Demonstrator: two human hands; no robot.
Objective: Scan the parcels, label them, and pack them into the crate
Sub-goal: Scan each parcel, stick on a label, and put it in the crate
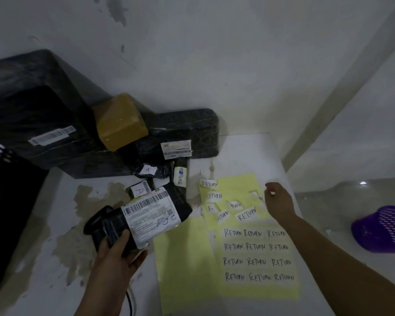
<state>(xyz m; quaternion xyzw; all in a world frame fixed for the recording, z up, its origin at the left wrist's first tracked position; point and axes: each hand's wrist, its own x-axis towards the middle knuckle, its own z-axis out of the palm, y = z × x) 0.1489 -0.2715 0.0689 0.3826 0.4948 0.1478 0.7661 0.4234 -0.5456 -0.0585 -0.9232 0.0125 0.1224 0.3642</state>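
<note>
Parcel [151, 215] sits gripped in left hand [116, 252]; right hand [281, 201] pinches a label [255, 194].

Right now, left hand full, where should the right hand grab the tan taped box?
With the left hand gripping the labelled parcel, take the tan box one-handed from above and in front, pinching its left and right faces. It sits tilted on the black parcels, sides seemingly free, back near the wall.
</note>
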